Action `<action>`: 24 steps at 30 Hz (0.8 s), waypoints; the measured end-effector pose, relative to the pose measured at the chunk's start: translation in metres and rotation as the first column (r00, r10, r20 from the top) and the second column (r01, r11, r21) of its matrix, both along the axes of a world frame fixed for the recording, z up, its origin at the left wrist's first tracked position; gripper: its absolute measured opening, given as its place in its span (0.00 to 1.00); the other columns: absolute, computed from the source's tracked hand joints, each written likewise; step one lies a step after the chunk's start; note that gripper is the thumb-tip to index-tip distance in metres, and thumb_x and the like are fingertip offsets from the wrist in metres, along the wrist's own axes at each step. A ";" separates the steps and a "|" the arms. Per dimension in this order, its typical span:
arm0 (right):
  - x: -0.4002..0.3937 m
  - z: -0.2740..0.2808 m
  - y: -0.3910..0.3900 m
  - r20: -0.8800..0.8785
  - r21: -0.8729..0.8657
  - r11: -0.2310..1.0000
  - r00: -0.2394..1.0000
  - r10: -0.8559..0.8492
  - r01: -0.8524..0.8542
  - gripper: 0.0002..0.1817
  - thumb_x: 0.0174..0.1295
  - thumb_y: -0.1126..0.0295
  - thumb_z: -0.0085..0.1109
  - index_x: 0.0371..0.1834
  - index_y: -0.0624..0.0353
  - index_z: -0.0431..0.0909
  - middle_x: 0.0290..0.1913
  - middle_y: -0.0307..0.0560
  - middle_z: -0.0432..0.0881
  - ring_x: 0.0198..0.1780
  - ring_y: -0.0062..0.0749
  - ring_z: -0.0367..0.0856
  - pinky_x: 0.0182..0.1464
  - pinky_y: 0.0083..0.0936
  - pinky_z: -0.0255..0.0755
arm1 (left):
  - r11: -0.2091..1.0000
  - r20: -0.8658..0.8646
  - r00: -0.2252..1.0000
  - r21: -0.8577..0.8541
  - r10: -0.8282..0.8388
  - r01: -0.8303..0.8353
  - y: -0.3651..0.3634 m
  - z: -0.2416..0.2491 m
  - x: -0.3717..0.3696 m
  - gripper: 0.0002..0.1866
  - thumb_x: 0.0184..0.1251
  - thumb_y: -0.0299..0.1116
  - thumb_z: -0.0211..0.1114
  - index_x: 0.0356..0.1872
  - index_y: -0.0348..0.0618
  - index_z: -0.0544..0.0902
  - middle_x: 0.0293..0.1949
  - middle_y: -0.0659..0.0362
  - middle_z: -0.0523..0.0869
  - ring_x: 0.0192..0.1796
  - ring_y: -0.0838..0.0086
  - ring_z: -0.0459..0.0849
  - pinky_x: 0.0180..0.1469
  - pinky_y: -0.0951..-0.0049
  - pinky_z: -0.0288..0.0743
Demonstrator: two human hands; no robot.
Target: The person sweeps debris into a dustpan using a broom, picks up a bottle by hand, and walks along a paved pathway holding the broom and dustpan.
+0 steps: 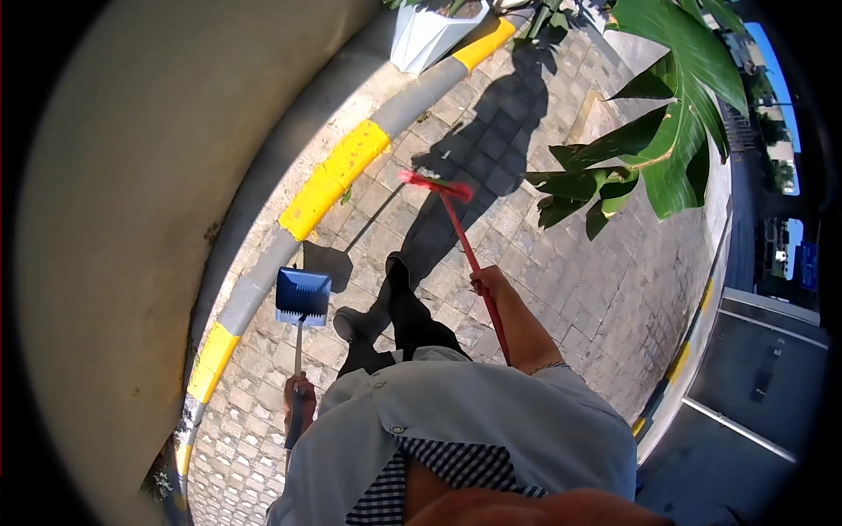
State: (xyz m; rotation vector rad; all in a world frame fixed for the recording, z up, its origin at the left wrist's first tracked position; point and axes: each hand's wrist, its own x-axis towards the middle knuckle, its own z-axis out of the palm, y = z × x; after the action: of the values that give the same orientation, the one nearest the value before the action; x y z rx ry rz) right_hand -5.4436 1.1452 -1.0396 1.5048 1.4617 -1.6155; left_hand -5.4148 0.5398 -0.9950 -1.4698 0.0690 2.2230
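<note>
My left hand (pixel 300 401) is closed round the grey handle of a blue dustpan (pixel 303 294), whose pan hangs above the paving beside the kerb. On the other side, my right hand (pixel 488 280) grips the red stick of a broom (pixel 462 235). The broom's red head (pixel 436 186) is out in front of my feet, over the paving near my shadow, and looks slightly blurred. Whether its bristles touch the ground I cannot tell. My dark shoes stand on the paving between the two tools.
A kerb (pixel 335 180) painted yellow and grey curves along the left, beside a beige wall (pixel 149 175). A white planter (pixel 434 35) stands at the top. Large green leaves (pixel 675 131) hang at the upper right. Dark panels (pixel 745 368) are at the right.
</note>
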 end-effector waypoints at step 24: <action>-0.174 -0.055 0.089 -0.084 0.322 0.893 0.930 0.358 -0.315 0.04 0.54 0.75 0.54 0.30 0.64 0.74 0.18 0.46 0.75 0.13 0.27 0.71 0.14 0.26 0.66 | 0.978 0.017 0.978 0.022 0.208 -0.208 0.112 -0.003 -0.055 0.16 0.69 0.30 0.52 0.49 0.24 0.71 0.27 0.62 0.75 0.26 0.81 0.71 0.24 0.83 0.69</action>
State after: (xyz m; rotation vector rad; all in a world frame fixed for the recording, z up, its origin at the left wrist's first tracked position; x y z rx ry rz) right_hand -5.6180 1.2340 -1.0943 1.2119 2.0015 -1.3531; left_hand -5.4696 0.6518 -0.9982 -1.5428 -0.1206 2.3671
